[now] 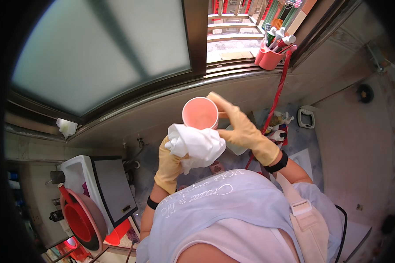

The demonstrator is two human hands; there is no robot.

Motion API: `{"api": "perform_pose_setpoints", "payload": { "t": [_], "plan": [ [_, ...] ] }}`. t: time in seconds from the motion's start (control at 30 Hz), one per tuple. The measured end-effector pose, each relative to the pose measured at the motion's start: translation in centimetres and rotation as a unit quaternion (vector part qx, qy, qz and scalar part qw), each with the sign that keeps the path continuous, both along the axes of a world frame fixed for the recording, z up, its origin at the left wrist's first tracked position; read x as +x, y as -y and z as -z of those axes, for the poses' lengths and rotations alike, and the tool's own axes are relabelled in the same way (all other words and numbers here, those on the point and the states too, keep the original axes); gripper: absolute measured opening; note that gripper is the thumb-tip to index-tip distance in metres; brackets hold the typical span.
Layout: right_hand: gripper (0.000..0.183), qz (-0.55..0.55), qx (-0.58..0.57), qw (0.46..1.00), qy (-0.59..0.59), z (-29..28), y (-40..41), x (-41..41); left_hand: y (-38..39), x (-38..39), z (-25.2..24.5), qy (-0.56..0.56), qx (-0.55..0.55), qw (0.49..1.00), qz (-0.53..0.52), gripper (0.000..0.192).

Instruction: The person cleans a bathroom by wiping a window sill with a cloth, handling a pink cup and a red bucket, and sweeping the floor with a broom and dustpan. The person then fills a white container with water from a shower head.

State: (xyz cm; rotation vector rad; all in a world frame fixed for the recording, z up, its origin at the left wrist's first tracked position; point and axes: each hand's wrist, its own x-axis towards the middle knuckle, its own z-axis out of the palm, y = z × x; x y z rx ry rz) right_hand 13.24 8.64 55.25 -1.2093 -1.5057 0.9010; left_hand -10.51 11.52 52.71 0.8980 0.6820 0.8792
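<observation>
Both of my hands wear cream rubber gloves. In my left hand (171,164) is a bunched white cloth (197,143), which covers most of the fingers and lies against the near side of a pink cup (200,112). The cup's mouth faces the camera and its inside looks bare. My right hand (242,130) is at the cup's right side, fingers curved around that side and thumb near the cloth; the fingertips' contact is partly hidden.
On the window sill at the upper right stands a pink holder (270,59) with toothbrushes, tubes and a comb. A red hose (278,92) hangs beside it. Bottles (278,135) and a bathroom scale (305,117) are on the floor. Red and pink basins (80,222) lean at lower left by a white sink (80,164).
</observation>
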Motion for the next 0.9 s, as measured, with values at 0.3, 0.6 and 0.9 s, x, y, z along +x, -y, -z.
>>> {"api": "perform_pose_setpoints", "payload": {
  "t": [0.3, 0.6, 0.9],
  "plan": [
    [0.061, 0.337, -0.057, 0.888, -0.307, 1.5, -6.2, 13.2, 1.6, -3.0, -0.1, -0.027, 0.014, 0.996, -0.081, 0.057],
    [0.049, 0.364, -0.083, 0.848, -0.377, 3.0, -10.2, 14.8, 4.4, -4.9, 0.3, -0.069, 0.008, 0.987, -0.142, 0.054],
    [0.068, 0.318, -0.126, 0.816, -0.465, 3.9, -12.3, 17.6, 5.2, -5.1, 0.2, -0.075, 0.013, 0.986, -0.146, 0.052]
  ]
}}
